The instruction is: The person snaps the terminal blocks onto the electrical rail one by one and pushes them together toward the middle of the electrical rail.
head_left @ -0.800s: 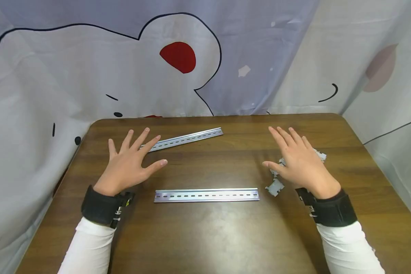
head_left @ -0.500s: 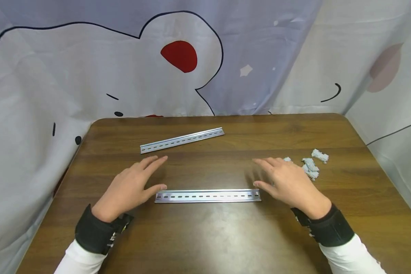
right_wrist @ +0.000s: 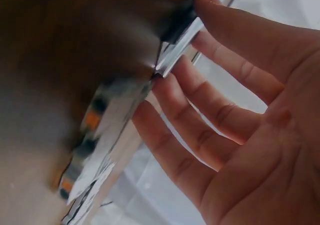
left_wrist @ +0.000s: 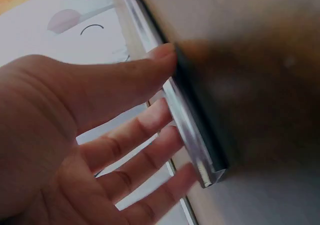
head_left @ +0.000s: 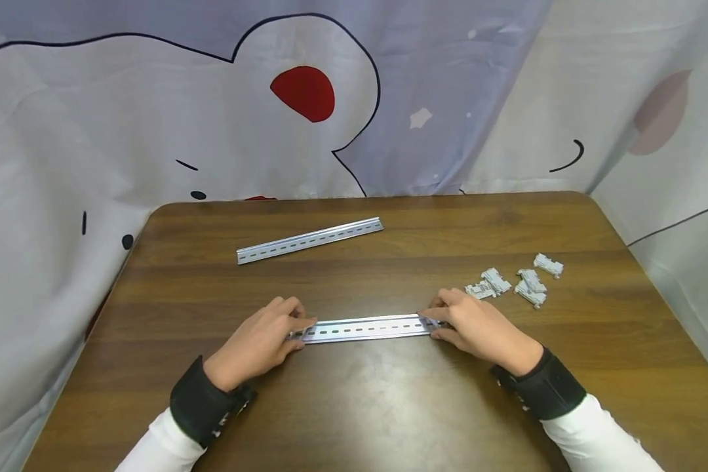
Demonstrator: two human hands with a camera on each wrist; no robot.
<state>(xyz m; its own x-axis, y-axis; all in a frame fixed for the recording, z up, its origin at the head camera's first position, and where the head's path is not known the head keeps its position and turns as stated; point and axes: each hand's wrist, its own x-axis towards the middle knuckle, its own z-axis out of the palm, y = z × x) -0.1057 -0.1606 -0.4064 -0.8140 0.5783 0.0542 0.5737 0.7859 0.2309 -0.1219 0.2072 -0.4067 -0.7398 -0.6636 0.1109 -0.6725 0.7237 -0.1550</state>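
Note:
A slotted silver DIN rail [head_left: 366, 328] lies across the middle of the head view, its right end a little farther back than its left. My left hand [head_left: 259, 341] pinches its left end, thumb on the near edge and fingers at the far edge. At the other end, my right hand [head_left: 478, 328] holds the rail the same way. In the left wrist view the rail's end [left_wrist: 202, 170] sticks out past the thumb. The right wrist view has the opposite end [right_wrist: 172, 52] between thumb and fingers.
Another DIN rail [head_left: 309, 241] lies slanted at the back of the wooden table [head_left: 354, 419]. Several pale grey terminal blocks [head_left: 495, 280] lie in loose groups beyond my right hand; orange parts show on them in the right wrist view. A printed curtain [head_left: 153, 118] hangs behind.
Both hands have come down from above the table, spread fingers closing onto the near rail's two ends. That rail has shifted slightly away from me and tilted a little.

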